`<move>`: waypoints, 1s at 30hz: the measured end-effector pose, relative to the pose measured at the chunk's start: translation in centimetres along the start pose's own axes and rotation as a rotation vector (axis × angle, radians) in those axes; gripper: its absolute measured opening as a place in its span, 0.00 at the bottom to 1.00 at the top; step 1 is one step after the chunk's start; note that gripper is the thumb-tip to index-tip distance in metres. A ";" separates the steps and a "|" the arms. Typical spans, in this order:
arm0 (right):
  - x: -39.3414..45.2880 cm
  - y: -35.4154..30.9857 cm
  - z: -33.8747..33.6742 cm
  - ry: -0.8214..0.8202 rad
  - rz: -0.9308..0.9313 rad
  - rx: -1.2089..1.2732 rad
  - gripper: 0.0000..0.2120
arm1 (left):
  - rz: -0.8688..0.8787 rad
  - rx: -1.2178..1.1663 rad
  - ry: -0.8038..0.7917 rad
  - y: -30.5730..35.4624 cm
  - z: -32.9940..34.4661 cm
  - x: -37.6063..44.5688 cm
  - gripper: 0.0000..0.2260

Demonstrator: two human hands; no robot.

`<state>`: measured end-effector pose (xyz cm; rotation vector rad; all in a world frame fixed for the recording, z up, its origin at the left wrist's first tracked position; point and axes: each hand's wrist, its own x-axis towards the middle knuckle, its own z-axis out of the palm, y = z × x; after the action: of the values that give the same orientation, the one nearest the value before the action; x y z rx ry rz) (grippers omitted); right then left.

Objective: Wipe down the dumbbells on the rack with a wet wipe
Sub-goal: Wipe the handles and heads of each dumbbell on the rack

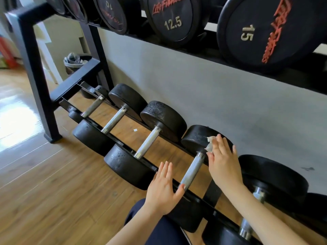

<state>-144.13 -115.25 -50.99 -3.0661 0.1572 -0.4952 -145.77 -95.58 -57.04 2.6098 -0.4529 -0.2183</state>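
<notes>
The right hand (223, 161) lies flat, fingers straight and together, pressing a small crumpled whitish wet wipe (209, 143) against the rounded far head of a black rubber dumbbell with a knurled steel handle (192, 169); the wipe peeks out from under the fingertips on their left edge, where the head meets the handle's collar. Nothing is curled round the wipe: it is held only by the flat fingers pushing on it. Below and to the left of that contact, the left hand (163, 187) is spread open, palm down, fingers straight, resting on the near head of the same dumbbell, its thumb touching the near end of the steel handle. The dumbbell sits across the two rails of the lower tier of a black steel rack (31, 71), its heads outside the rails. To the left of both hands three more black dumbbells (147, 144) lie in a row on the same tier, and to the right of the wiping hand another large one (272, 175) lies close beside the forearm. Above the hands, the upper tier carries bigger black dumbbells, one marked 12.5 (172, 18) and one marked 15 (261, 30). Far left of the hands, behind the rack's end frame, stands a small waste bin (74, 62) on the wooden plank floor (44, 183).
</notes>
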 end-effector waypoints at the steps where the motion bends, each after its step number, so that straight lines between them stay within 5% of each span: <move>1: 0.1 -0.1 0.2 0.005 0.002 0.003 0.25 | -0.001 -0.004 -0.002 0.0 -0.1 0.0 0.35; 8: 5.9 -3.8 0.5 -0.174 -0.240 -0.253 0.25 | -0.021 -0.010 0.002 0.4 -0.1 -0.1 0.35; 14: 1.5 0.5 0.5 0.079 -0.124 0.043 0.19 | -0.015 -0.027 0.012 0.2 -0.1 -0.2 0.35; 18: -0.5 1.4 1.7 0.088 0.008 0.143 0.19 | -0.003 -0.027 0.005 0.1 -0.2 -0.1 0.35; 27: 5.8 -3.3 1.2 -0.108 -0.240 -0.128 0.22 | -0.033 -0.021 0.012 0.5 -0.4 -0.3 0.35; 30: 3.4 -0.1 1.4 0.075 -0.202 0.053 0.17 | -0.038 -0.017 0.004 0.3 -0.3 -0.2 0.35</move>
<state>-140.48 -115.48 -51.22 -3.0277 -0.1629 -0.6137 -146.00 -95.66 -56.63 2.6034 -0.3988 -0.2290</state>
